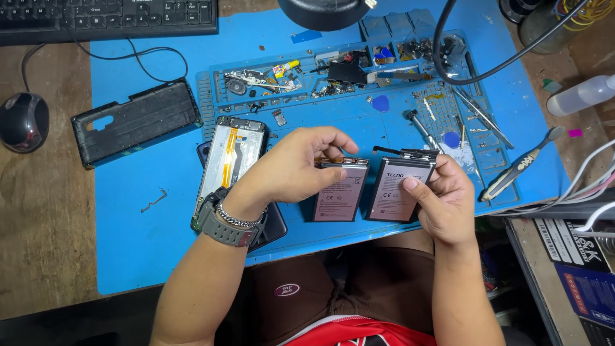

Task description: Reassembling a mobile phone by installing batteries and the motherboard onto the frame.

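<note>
Covering wooden desk (45, 243), blue mat (134, 211) carried parts tray (333, 77), opened phone (232, 157), black case (136, 120). Left hand (291, 168) fingers gripped one battery (341, 189), right hand (445, 202) fingers gripped second battery (400, 189), both above mat. Keyboard (106, 16), mouse (23, 120) sat at far left.

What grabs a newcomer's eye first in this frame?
Two flat phone batteries held side by side at centre: the left hand grips the left battery, the right hand the right battery. Just left of them, an opened phone lies with its insides showing on the bright blue work mat. Behind, a parts tray is littered with small components, and a black phone case lies at the mat's left.
</note>
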